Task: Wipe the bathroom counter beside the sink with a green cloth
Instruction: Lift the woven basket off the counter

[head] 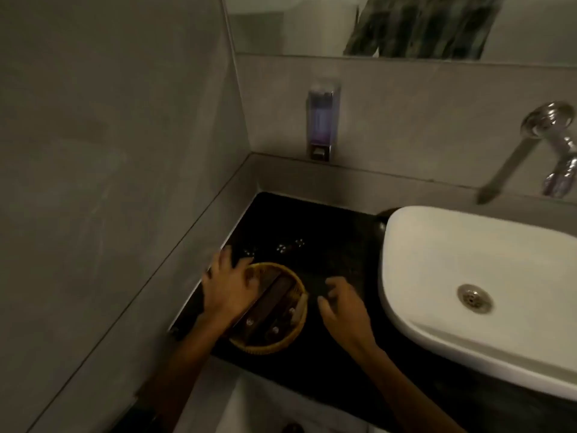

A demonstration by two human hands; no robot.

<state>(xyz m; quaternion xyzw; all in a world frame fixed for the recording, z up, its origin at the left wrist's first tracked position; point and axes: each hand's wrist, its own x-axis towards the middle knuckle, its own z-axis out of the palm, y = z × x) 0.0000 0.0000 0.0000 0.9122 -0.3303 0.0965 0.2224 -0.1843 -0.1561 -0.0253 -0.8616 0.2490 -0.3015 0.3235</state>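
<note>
The black counter [315,226] runs from the left wall to the white sink [474,264]. My left hand [229,287] grips the left rim of a round woven basket [282,342], with its fingers hooked over the edge. The basket stands on the counter and holds dark, flat items. My right hand [342,303] is to the right of the basket, fingers curled down on a dark cloth [315,287] pressed flat on the counter. In this dim light the cloth's green hardly shows, and most of it is hidden under the hand.
A soap dispenser [320,120] hangs on the back wall above the counter. A chrome tap [552,142] juts out over the sink. Water drops [282,248] glint on the counter behind the basket. The grey wall [125,182] closes the left side.
</note>
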